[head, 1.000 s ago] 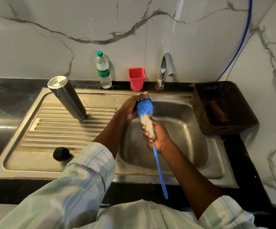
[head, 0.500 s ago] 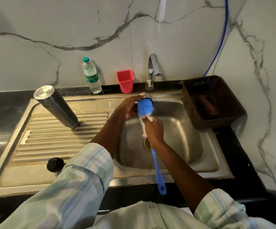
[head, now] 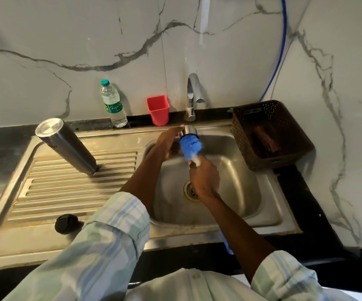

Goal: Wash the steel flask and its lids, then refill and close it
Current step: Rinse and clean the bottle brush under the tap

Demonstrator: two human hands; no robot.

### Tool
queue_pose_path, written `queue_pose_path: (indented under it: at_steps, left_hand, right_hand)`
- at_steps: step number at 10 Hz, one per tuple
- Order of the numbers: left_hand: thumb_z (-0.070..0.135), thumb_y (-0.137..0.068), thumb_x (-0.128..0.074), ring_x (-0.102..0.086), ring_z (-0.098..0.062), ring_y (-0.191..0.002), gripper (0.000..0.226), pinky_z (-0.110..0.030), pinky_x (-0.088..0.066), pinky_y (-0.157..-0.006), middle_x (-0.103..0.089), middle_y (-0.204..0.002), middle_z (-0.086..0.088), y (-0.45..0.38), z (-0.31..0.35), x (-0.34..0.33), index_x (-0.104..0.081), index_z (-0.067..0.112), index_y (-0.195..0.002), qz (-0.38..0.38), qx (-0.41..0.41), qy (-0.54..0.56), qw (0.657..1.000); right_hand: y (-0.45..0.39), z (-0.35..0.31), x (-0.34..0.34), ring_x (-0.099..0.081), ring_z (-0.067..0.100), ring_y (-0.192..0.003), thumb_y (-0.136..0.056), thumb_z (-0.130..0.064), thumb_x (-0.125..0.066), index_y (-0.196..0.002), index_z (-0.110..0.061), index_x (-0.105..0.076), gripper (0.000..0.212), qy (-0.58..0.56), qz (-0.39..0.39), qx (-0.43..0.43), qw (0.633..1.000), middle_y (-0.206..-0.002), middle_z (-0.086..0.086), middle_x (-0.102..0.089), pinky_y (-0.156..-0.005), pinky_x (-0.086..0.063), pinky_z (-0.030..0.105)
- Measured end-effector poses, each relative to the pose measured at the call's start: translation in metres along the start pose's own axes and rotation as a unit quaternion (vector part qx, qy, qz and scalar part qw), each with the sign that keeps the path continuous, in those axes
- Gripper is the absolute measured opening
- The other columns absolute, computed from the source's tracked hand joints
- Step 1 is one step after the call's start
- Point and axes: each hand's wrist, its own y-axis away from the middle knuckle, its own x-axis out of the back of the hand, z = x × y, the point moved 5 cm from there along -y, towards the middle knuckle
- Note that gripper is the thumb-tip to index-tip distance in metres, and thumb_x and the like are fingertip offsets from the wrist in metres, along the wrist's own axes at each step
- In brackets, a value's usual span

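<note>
Over the sink basin (head: 240, 170), the left hand (head: 167, 144) is grasping a small steel lid (head: 190, 130) while the right hand (head: 205, 181) is clenching its grip on the blue bottle brush (head: 190, 146), whose head is pressing into the lid's mouth. The steel flask (head: 67, 146) is standing inverted and tilted on the drainboard (head: 67, 187), with the black cap (head: 66, 223) lying nearer the front edge. The wet lid is likely proving light, rigid and slippery, so holding it round its wall is looking soundest.

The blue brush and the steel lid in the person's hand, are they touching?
Touching. The head view shows the blue brush bristles pressed into the steel lid that the left hand holds.
</note>
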Motion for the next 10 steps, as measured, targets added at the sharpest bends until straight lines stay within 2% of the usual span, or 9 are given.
queue_pose_path:
  at_steps: [1,3,4,5,6,7,8,9,10]
  left_hand:
    - [0.051,-0.06,-0.086,-0.071,-0.031,-0.097,0.062,-0.045,-0.058,-0.09,-0.074,-0.1,-0.011,-0.002,0.012,-0.001,-0.068,0.008,-0.101,0.011,-0.052,-0.081,0.995]
    - [0.032,-0.088,-0.069,-0.067,-0.032,-0.096,0.046,-0.041,-0.056,-0.086,-0.068,-0.108,-0.022,0.003,0.0,-0.003,-0.06,0.0,-0.12,-0.113,0.004,0.122,0.986]
    - [0.045,-0.084,-0.075,-0.071,-0.024,-0.087,0.051,-0.034,-0.061,-0.073,-0.073,-0.103,-0.013,-0.006,0.0,0.003,-0.065,0.005,-0.112,-0.005,-0.014,-0.006,1.0]
    - [0.047,-0.075,-0.082,-0.072,-0.024,-0.091,0.055,-0.04,-0.06,-0.085,-0.073,-0.106,-0.014,-0.006,0.009,0.002,-0.067,0.007,-0.108,0.027,-0.057,-0.08,0.995]
    - [0.03,-0.085,-0.072,-0.069,-0.029,-0.089,0.045,-0.041,-0.057,-0.084,-0.069,-0.107,-0.02,0.002,0.003,-0.006,-0.062,0.0,-0.117,-0.092,-0.017,0.069,0.993]
    - [0.034,-0.089,-0.068,-0.068,-0.031,-0.098,0.051,-0.042,-0.056,-0.085,-0.067,-0.115,-0.021,-0.005,-0.008,-0.003,-0.059,-0.002,-0.124,-0.128,0.002,0.107,0.986]
    - [0.043,-0.081,-0.079,-0.072,-0.028,-0.094,0.048,-0.038,-0.061,-0.077,-0.074,-0.106,-0.014,-0.014,-0.007,0.004,-0.067,0.006,-0.109,-0.011,-0.026,-0.029,0.999]
    - [0.045,-0.067,-0.089,-0.073,-0.028,-0.093,0.054,-0.043,-0.061,-0.083,-0.076,-0.098,-0.009,-0.019,0.0,0.004,-0.069,0.008,-0.102,0.03,-0.054,-0.064,0.996]
    - [0.034,-0.079,-0.079,-0.066,-0.033,-0.104,0.048,-0.047,-0.051,-0.101,-0.072,-0.109,-0.016,-0.012,-0.004,-0.001,-0.066,0.003,-0.113,-0.084,-0.024,0.06,0.994]
  right_hand:
    - [0.006,-0.006,-0.007,-0.061,0.023,-0.079,-0.093,-0.032,-0.06,-0.122,-0.025,-0.059,0.03,0.03,-0.017,0.029,0.999,-0.093,0.005,-0.065,-0.07,-0.051,0.035]
    - [0.012,-0.012,-0.016,-0.049,0.013,-0.046,-0.093,-0.034,-0.06,-0.102,-0.012,-0.064,0.024,-0.521,-0.238,-0.219,0.79,-0.073,0.005,-0.057,-0.036,-0.031,0.017]
    - [0.0,-0.007,0.011,-0.064,0.026,-0.082,-0.094,-0.032,-0.059,-0.111,-0.02,-0.064,0.022,-0.013,-0.011,-0.009,1.0,-0.091,0.006,-0.067,-0.064,-0.046,0.028]
    - [0.005,-0.009,0.0,-0.065,0.025,-0.081,-0.094,-0.033,-0.059,-0.121,-0.018,-0.06,0.031,0.05,-0.015,0.048,0.997,-0.092,0.007,-0.067,-0.069,-0.05,0.033]
    - [0.008,-0.01,-0.021,-0.048,0.012,-0.043,-0.093,-0.034,-0.059,-0.109,-0.009,-0.061,0.03,-0.52,-0.261,-0.202,0.787,-0.069,0.003,-0.055,-0.035,-0.033,0.017]
    - [0.012,-0.013,-0.011,-0.046,0.011,-0.045,-0.094,-0.035,-0.059,-0.102,-0.015,-0.062,0.021,-0.508,-0.246,-0.204,0.8,-0.073,0.007,-0.057,-0.034,-0.03,0.017]
    - [0.002,-0.002,0.01,-0.061,0.023,-0.08,-0.094,-0.03,-0.057,-0.118,-0.023,-0.059,0.024,0.053,-0.016,0.011,0.998,-0.097,0.009,-0.067,-0.066,-0.046,0.031]
    - [0.003,-0.003,0.001,-0.061,0.022,-0.078,-0.093,-0.031,-0.058,-0.119,-0.024,-0.058,0.026,0.054,-0.024,0.048,0.997,-0.093,0.006,-0.065,-0.069,-0.049,0.033]
    - [0.008,-0.003,-0.021,-0.045,0.01,-0.044,-0.092,-0.032,-0.06,-0.097,-0.018,-0.062,0.015,-0.535,-0.274,-0.201,0.774,-0.07,0.004,-0.053,-0.036,-0.032,0.018]
